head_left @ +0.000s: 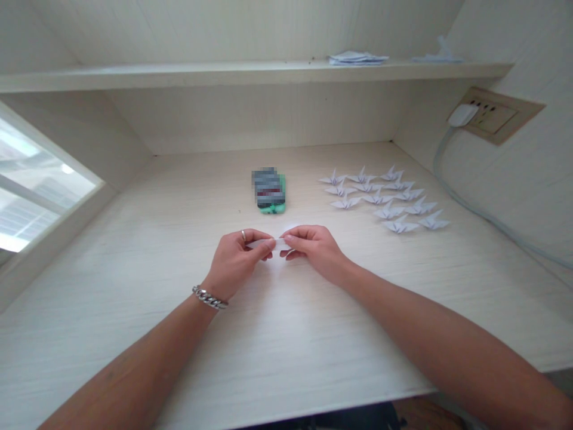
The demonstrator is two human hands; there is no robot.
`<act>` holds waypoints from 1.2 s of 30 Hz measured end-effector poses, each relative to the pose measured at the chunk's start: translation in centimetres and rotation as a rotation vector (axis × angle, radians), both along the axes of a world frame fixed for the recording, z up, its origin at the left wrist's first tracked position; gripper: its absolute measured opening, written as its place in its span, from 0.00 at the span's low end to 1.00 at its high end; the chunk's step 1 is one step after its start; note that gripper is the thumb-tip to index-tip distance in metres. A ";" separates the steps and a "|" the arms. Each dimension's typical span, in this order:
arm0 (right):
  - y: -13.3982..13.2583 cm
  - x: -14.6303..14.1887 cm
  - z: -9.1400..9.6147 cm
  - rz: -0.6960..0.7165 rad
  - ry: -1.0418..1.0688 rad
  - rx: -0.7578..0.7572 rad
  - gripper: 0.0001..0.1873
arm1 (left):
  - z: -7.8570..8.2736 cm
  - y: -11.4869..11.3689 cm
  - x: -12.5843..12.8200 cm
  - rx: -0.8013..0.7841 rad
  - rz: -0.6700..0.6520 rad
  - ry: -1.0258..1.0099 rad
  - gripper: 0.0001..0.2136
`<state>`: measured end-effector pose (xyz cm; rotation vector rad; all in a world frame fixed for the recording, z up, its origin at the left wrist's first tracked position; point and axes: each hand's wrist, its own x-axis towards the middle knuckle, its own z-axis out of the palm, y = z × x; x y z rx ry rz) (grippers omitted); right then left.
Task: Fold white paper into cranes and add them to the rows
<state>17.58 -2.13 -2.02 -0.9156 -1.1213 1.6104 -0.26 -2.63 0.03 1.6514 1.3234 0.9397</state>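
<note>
Both of my hands hold one small folded piece of white paper (pixel 274 242) just above the pale wooden desk (pixel 134 286), near its middle. My left hand (pixel 237 258), with a ring and a chain bracelet, pinches the paper's left end. My right hand (pixel 311 246) pinches its right end with thumb and fingers closed. Much of the paper is hidden by my fingers.
Several folded white paper cranes (pixel 385 197) lie in rows at the right back of the desk. A phone in a green case (pixel 270 191) lies behind my hands. A shelf (pixel 224 71) above carries white papers (pixel 356 58). A wall socket with a plug (pixel 465 113) and cable is on the right, a window (pixel 31 191) on the left.
</note>
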 end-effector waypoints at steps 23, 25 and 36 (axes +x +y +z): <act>-0.1 0.0 -0.2 -0.029 -0.277 0.147 0.11 | -0.9 0.5 -0.2 -0.122 -0.019 -0.098 0.12; -0.2 0.0 -0.3 -0.016 -0.342 0.205 0.11 | -0.9 0.4 -0.2 -0.126 -0.039 -0.087 0.12; -0.3 0.0 -0.3 -0.010 -0.421 0.255 0.09 | -0.3 0.2 0.0 -0.039 -0.044 0.083 0.12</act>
